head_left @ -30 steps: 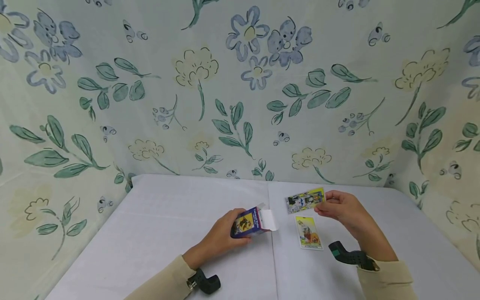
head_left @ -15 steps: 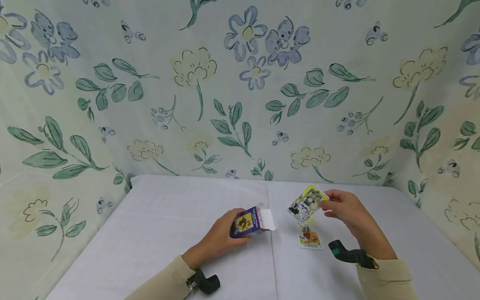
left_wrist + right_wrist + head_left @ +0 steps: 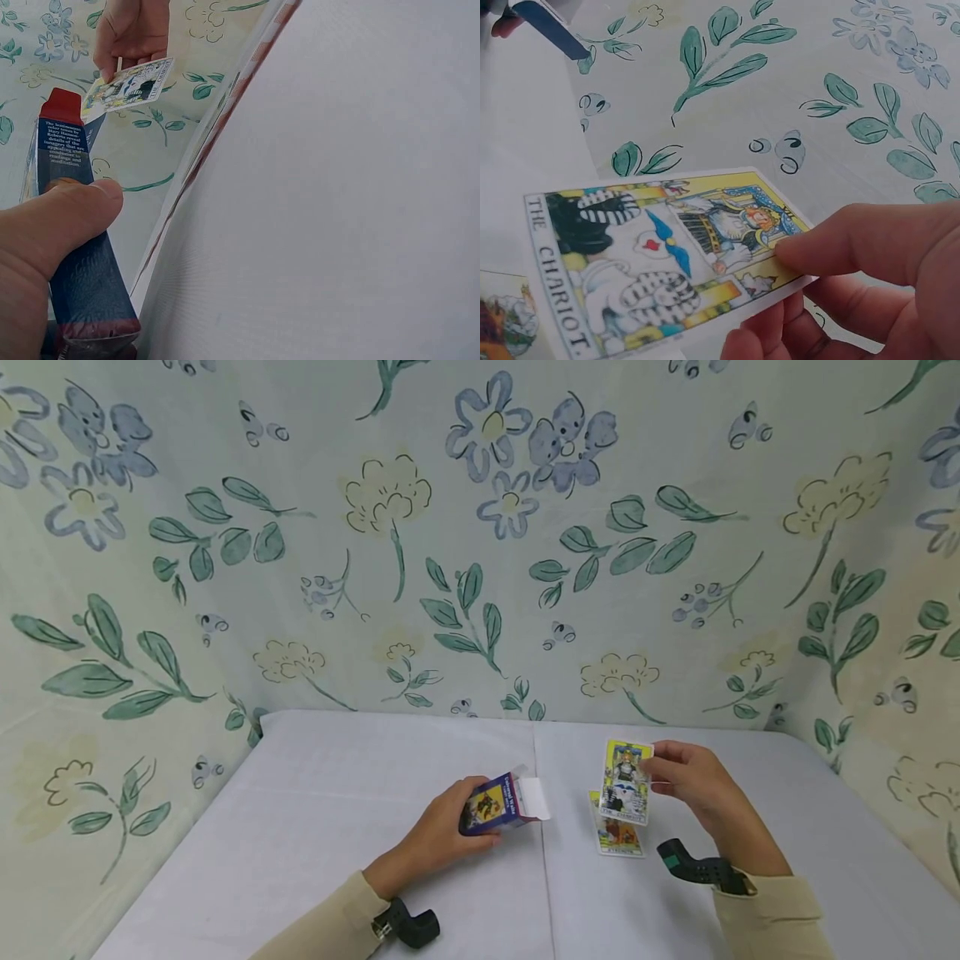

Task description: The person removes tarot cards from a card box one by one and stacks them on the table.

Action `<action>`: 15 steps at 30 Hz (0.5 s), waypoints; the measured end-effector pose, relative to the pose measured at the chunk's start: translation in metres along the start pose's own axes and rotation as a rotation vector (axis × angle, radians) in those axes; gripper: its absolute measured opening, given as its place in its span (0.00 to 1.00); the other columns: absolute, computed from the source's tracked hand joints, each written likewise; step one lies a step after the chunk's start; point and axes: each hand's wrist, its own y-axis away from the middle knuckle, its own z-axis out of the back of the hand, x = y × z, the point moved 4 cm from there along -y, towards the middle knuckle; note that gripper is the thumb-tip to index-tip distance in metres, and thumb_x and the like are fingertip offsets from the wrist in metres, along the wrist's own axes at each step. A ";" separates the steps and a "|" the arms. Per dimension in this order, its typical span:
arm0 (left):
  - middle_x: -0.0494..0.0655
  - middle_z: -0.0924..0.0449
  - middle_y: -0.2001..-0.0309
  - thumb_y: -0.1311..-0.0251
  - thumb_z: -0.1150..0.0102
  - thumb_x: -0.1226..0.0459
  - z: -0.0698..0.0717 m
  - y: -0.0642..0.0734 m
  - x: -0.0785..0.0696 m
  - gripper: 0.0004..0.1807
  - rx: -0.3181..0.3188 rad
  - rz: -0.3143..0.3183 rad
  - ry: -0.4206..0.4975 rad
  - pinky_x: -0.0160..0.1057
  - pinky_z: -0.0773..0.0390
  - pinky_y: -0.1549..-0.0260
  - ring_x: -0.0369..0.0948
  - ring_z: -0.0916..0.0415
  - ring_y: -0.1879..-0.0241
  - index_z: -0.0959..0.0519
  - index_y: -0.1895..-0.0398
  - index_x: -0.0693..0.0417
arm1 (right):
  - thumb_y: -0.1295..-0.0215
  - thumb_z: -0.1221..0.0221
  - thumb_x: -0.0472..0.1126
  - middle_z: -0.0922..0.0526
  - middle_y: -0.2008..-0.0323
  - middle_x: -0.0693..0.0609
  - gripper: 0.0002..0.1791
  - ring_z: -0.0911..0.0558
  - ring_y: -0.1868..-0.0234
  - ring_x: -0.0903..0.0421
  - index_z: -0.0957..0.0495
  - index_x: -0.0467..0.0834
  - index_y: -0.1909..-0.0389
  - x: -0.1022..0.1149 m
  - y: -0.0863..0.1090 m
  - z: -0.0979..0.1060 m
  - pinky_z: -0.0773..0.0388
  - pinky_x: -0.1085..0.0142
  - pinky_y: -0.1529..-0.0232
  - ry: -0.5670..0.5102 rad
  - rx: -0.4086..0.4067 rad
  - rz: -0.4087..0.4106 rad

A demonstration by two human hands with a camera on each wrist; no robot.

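Observation:
My left hand grips a blue tarot card box whose end flap stands open toward the right. In the left wrist view the thumb presses along the printed side of the box. Between thumb and fingers my right hand pinches a tarot card by its right edge, held upright and face toward me. The right wrist view shows "THE CHARIOT" on this card. Below it a second yellow tarot card lies face up on the table, its upper part covered by the held card.
A white cloth covers the table, with a crease running down near the middle. Behind it hangs a floral curtain. Each wrist carries a black camera mount, such as the right one.
The right hand has turned the Chariot card from lying sideways to upright, and its lower end now overlaps the card on the table. The left hand and box have stayed put.

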 end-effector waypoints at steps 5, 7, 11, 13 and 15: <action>0.44 0.29 0.40 0.49 0.29 0.50 0.000 0.000 0.000 0.44 -0.004 -0.006 -0.010 0.44 0.28 0.46 0.38 0.31 0.47 0.39 0.31 0.50 | 0.33 0.43 0.41 0.23 0.48 0.36 0.25 0.21 0.55 0.47 0.31 0.31 0.40 -0.004 -0.001 0.000 0.21 0.62 0.53 -0.027 0.002 -0.030; 0.43 0.29 0.41 0.49 0.29 0.50 0.000 0.000 0.000 0.44 -0.005 -0.006 -0.012 0.43 0.27 0.46 0.37 0.31 0.47 0.39 0.31 0.49 | 0.33 0.42 0.41 0.22 0.48 0.36 0.25 0.21 0.56 0.48 0.31 0.31 0.41 -0.006 -0.002 0.000 0.21 0.62 0.54 -0.036 0.001 -0.041; 0.43 0.29 0.41 0.49 0.29 0.50 0.000 0.000 0.000 0.43 -0.004 -0.004 -0.008 0.43 0.27 0.47 0.37 0.31 0.48 0.39 0.31 0.48 | 0.34 0.42 0.40 0.22 0.49 0.36 0.24 0.20 0.57 0.48 0.30 0.31 0.42 -0.009 -0.004 -0.001 0.20 0.62 0.54 -0.053 -0.001 -0.054; 0.43 0.29 0.41 0.49 0.29 0.50 0.001 0.000 -0.001 0.44 -0.002 -0.003 -0.007 0.43 0.27 0.47 0.38 0.31 0.48 0.39 0.31 0.49 | 0.34 0.42 0.40 0.21 0.49 0.36 0.24 0.19 0.58 0.49 0.30 0.30 0.42 -0.011 -0.005 -0.001 0.20 0.62 0.54 -0.058 0.000 -0.054; 0.43 0.29 0.41 0.49 0.29 0.50 0.001 0.000 -0.001 0.44 -0.001 -0.002 -0.009 0.43 0.27 0.47 0.38 0.31 0.47 0.39 0.31 0.50 | 0.34 0.42 0.40 0.22 0.49 0.36 0.24 0.19 0.58 0.49 0.31 0.30 0.42 -0.014 -0.006 -0.002 0.20 0.62 0.54 -0.062 0.002 -0.058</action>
